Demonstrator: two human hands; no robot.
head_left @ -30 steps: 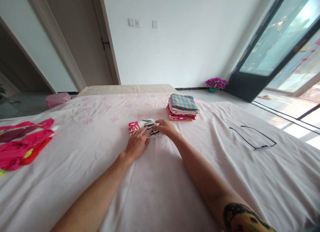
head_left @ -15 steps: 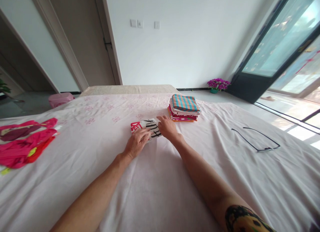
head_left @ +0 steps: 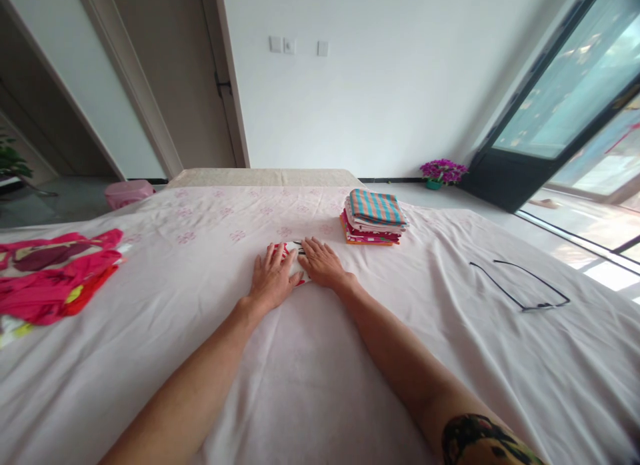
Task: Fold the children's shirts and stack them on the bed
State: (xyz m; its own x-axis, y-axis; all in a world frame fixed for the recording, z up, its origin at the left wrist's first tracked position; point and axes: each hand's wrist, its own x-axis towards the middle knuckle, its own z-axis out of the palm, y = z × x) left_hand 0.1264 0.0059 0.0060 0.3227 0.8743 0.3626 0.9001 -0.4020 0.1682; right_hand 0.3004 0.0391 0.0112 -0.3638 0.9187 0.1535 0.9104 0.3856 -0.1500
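Observation:
A small folded cloth, white with red and black print, lies on the bed-like surface in front of me, mostly covered by my hands. On its left side my left hand rests flat with fingers stretched out. My right hand lies flat over the right side, fingers extended forward. Just beyond my right hand stands a neat stack of folded cloths, topped by a blue and orange checked one.
Crumpled pink and red clothes lie at the left. Black-framed glasses rest on the pale sheet at the right. Beyond are a pink stool, purple flowers in a green pot and a glass door.
The cloth has become smaller, its right part now folded in. My right hand has gone from a pinch at its right edge to lying flat on top; my left hand has flattened too.

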